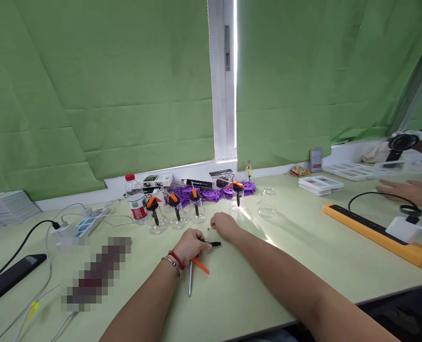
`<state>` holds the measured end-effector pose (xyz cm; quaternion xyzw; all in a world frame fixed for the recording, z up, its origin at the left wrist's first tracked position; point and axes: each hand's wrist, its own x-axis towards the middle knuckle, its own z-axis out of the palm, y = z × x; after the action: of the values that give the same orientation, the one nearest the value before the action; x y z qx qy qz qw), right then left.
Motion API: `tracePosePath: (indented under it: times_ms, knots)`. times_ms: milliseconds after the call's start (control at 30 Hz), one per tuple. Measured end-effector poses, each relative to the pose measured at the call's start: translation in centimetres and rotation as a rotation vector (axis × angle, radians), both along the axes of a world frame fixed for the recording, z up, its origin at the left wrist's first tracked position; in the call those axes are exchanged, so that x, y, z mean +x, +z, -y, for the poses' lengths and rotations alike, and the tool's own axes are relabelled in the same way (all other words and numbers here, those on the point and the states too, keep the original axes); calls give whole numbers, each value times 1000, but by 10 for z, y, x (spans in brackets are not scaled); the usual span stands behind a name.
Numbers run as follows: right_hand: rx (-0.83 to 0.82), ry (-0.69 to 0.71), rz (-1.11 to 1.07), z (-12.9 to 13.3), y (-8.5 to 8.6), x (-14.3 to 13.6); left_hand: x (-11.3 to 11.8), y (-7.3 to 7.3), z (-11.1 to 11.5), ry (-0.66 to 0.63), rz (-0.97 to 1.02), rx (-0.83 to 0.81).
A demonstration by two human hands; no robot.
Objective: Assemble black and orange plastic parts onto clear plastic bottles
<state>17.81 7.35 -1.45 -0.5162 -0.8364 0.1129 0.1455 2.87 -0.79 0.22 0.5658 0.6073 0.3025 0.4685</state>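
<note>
My left hand (190,244) is closed on a slim black piece (215,244), whose end sticks out to the right of the fingers. Under that hand an orange strip (201,266) and a silver pen-like stick (190,281) lie on the table. My right hand (225,224) rests on the tabletop just ahead, its fingers curled in; whatever they hold is hidden. A tiny brownish bit (208,229) lies between the hands. Beyond them stand several clear glass vessels with black and orange tops, one of them a glass vessel (157,225) at left. An untopped glass vessel (267,205) stands farther right.
Purple plastic parts (211,195) and small boxes lie behind the vessels, beside a red-capped bottle (136,202). Cables and a black phone (14,278) occupy the left. An orange power strip (370,232) lies right, near another person's hand (406,191).
</note>
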Motion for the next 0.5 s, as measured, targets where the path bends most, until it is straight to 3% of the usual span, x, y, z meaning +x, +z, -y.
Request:
tracePosePath:
  times_ms: [233, 500]
  knots:
    - [41, 28, 38, 7, -2, -1, 0, 1, 0, -7, -12, 4]
    - [8, 24, -121, 2, -11, 8, 2, 4, 3, 6, -6, -5]
